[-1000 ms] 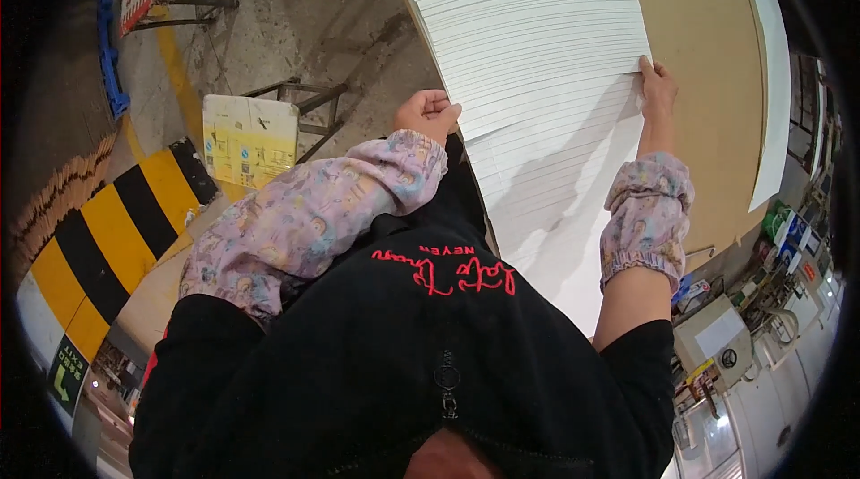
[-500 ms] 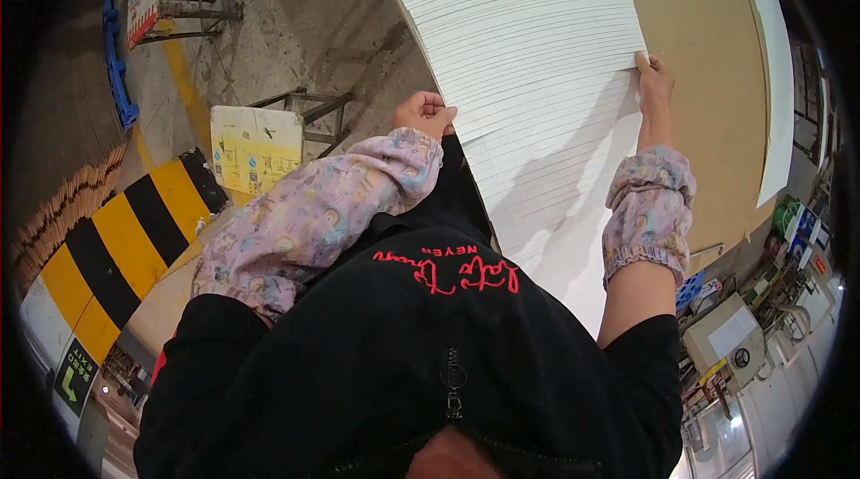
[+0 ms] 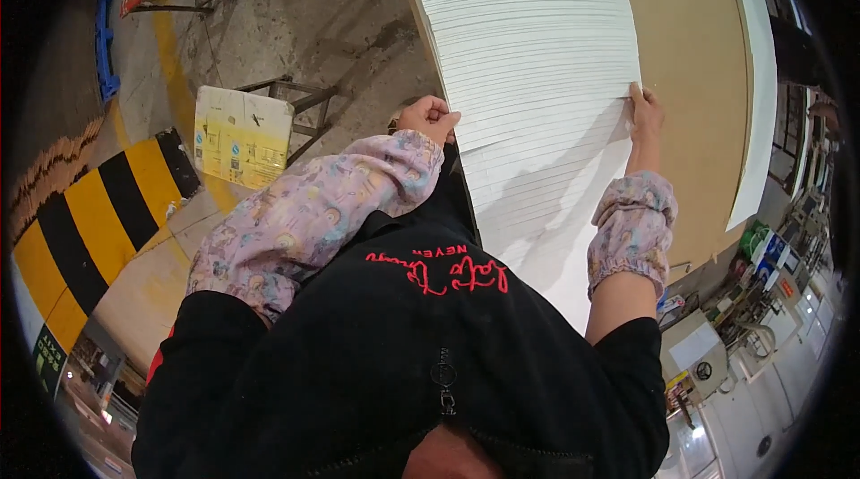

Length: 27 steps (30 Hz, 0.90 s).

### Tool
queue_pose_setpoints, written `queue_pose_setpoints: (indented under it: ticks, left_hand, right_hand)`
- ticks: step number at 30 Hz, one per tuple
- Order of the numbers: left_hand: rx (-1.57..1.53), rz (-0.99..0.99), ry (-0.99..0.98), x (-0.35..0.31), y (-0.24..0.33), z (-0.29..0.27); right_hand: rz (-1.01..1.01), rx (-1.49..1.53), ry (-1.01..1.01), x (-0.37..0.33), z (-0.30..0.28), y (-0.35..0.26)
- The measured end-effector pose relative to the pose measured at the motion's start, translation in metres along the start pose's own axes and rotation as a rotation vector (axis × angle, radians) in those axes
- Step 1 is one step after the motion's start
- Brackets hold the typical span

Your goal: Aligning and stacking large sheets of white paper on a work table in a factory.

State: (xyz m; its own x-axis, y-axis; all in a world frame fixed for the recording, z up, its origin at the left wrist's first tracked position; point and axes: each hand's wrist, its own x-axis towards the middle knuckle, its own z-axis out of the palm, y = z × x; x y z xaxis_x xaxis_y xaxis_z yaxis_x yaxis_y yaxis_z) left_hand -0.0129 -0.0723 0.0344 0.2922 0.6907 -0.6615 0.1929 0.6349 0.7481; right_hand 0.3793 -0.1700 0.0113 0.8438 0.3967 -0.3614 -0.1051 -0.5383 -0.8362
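Note:
A tall stack of large white paper sheets (image 3: 537, 76) fills the upper middle of the head view. My left hand (image 3: 428, 116) grips the stack's left edge with fingers curled. At the right edge of the same sheets, my right hand (image 3: 645, 112) pinches them. Both forearms wear flowered sleeve covers. My black top fills the lower part of the picture.
A brown board (image 3: 690, 58) lies to the right of the stack, with a white sheet (image 3: 757, 76) past it. Left of the stack is concrete floor with a metal stand (image 3: 296, 103) carrying a yellow-white sign (image 3: 240, 134). A black-and-yellow striped barrier (image 3: 90, 219) stands at left. Machines (image 3: 717, 354) sit at lower right.
Both hands stay on the stack's edges. The view has shifted slightly, with the stack and hands drifting a little to the right and up.

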Motion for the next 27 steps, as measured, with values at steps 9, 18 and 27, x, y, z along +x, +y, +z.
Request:
queue_pose_setpoints:
  ticks: [9, 18, 27]
  left_hand:
    - [0.15, 0.003, -0.024, 0.0, -0.002, 0.001]
    - [0.079, -0.027, -0.039, 0.001, 0.001, 0.0]
    - [0.119, -0.031, -0.02, 0.002, -0.001, 0.0]
  right_hand:
    - [-0.008, -0.141, 0.086, -0.006, 0.006, -0.013]
    - [-0.01, -0.137, 0.002, -0.007, 0.001, -0.011]
    - [-0.027, -0.044, -0.019, -0.011, 0.001, -0.012]
